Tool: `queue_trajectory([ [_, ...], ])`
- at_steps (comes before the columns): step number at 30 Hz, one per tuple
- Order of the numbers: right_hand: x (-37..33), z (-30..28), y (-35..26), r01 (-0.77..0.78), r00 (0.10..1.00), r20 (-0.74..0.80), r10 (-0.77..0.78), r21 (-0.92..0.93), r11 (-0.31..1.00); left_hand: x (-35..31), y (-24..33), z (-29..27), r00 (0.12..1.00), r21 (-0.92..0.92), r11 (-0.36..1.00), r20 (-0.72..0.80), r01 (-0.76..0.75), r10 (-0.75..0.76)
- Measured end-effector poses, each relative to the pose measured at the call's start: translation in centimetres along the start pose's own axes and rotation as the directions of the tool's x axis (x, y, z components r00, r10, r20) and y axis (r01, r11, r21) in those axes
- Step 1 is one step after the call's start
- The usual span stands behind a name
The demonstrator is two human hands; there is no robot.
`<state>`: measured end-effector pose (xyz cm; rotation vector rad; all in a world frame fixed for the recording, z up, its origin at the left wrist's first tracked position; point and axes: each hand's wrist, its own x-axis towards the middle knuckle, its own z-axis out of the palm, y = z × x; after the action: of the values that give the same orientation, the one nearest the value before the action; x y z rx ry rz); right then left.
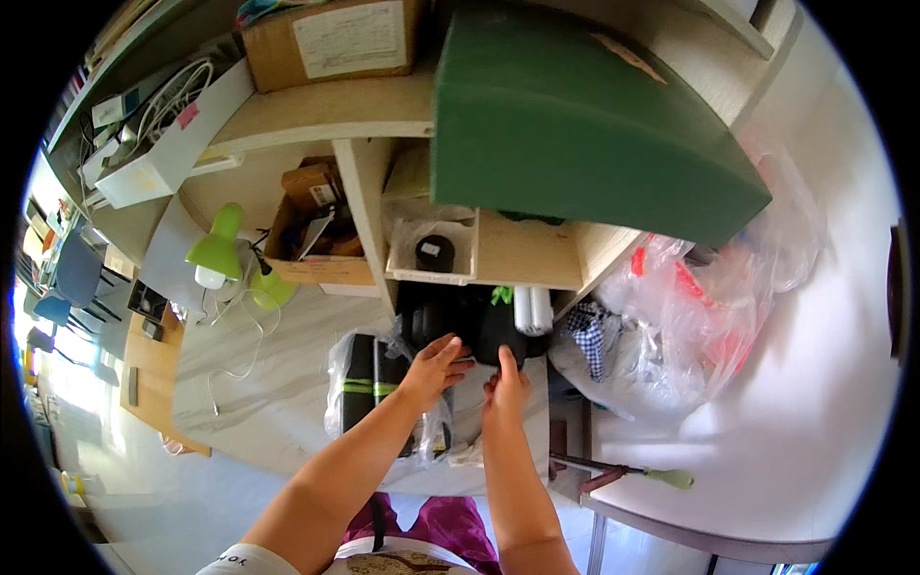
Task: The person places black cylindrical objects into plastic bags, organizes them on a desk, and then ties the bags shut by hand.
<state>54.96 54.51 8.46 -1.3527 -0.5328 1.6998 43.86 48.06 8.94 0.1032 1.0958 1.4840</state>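
My left hand (436,372) reaches over the marbled tabletop (302,374), its fingers stretched to the right and apart. They are close to a soft-looking black object (498,335) under the shelf; whether they touch it I cannot tell. Beside it, my right hand (507,388) has its thumb up on the lower edge of that object, with the other fingers curled. Its exact kind is lost in shadow. Left of my hands lies a black case (359,379) with a bright green band, partly wrapped in clear plastic. Silvery rolls (533,310) and a small green leafy piece (501,295) sit above the black object.
A large green box (594,125) juts out overhead from the shelf. The cubbies hold a white bin (431,275) with a round black item and a cardboard box (321,271). Clear plastic bags (661,345) bulge at the right. A green desk lamp (218,244) stands left.
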Motion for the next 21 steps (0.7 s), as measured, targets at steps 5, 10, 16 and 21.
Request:
queue_trajectory([
  [5,-10.1,-5.8,3.0,0.047,0.993,0.111,-0.038,-0.083,0.995,-3.4,-3.4,-0.3,0.987,-0.007,0.998,0.147,0.06,-0.059],
  [10,-11.2,-7.7,4.6,0.268,0.913,0.398,-0.093,-0.411,0.871,-6.6,-3.0,-2.2,0.998,-0.029,0.999,0.041,0.039,-0.038],
  [16,2.2,-15.1,5.1,0.384,0.555,0.248,-0.794,-0.923,-0.02,-7.3,-2.5,-5.5,0.997,-0.026,0.999,-0.058,0.046,-0.047],
  [21,2.5,-12.7,4.7,0.25,0.778,0.129,-0.614,-0.961,0.115,-7.2,-3.0,-5.8,0.998,0.074,0.996,-0.051,0.041,-0.037],
])
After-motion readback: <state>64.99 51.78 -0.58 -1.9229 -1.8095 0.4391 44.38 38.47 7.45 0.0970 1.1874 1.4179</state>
